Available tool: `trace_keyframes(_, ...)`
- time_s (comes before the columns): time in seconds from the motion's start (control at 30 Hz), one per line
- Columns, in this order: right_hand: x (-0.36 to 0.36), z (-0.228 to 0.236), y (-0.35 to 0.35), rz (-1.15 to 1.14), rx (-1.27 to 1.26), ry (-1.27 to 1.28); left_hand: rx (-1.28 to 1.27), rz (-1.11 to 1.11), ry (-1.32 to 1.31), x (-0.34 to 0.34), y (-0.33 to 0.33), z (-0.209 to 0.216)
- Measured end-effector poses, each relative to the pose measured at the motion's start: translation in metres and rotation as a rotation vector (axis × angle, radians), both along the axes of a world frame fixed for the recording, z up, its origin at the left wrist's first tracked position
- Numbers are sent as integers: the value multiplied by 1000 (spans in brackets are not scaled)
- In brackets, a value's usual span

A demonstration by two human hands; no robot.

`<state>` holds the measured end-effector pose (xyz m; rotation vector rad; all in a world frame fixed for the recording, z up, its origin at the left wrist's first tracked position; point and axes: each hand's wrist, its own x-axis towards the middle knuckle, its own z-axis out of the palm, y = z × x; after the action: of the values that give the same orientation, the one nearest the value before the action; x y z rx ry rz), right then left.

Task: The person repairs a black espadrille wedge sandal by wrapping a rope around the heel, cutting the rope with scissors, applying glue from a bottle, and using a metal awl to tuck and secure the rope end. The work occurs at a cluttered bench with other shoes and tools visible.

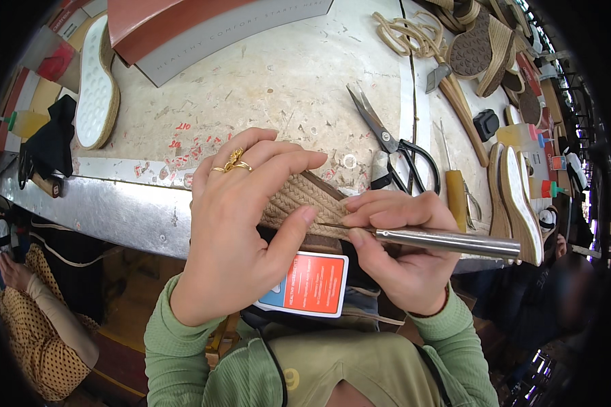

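My left hand (227, 227), with gold rings on it, wraps round a braided jute wedge sole (297, 203) at the table's near edge. Its thumb presses on the braid while the fingers reach over the far side. In my right hand (411, 251) is an awl (455, 243) with a shiny metal handle, pinched between thumb and fingers. The thin awl tip points left and meets the braid close to my left thumb. My right fingertips also touch the sole's right end. Below the sole hangs an orange, white-edged card tag (316, 285).
Scissors (385, 139) lie partly open beyond my right hand. Farther right are a hammer (458, 108), a yellow-handled awl (455, 197) and wedge soles (516, 197). A shoe box (217, 41) stands at the back, beside a white-topped sole (95, 85). Another person's hand (15, 273) shows at left.
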<state>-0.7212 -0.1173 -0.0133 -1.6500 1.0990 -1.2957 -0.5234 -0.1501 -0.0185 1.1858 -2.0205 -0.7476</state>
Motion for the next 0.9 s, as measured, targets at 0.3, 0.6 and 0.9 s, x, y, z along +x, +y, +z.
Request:
trace_keyframes(0.3, -3, 2, -1, 88, -75, 140, 0, 9, -3, -1, 0, -1)
trace_keyframes(0.6, -3, -3, 3, 0, 9, -77, 20, 3, 8, 0, -1, -1)
trace_keyframes(0.9, -4, -1, 1, 19, 23, -72, 22, 0, -27, 0, 1, 0)
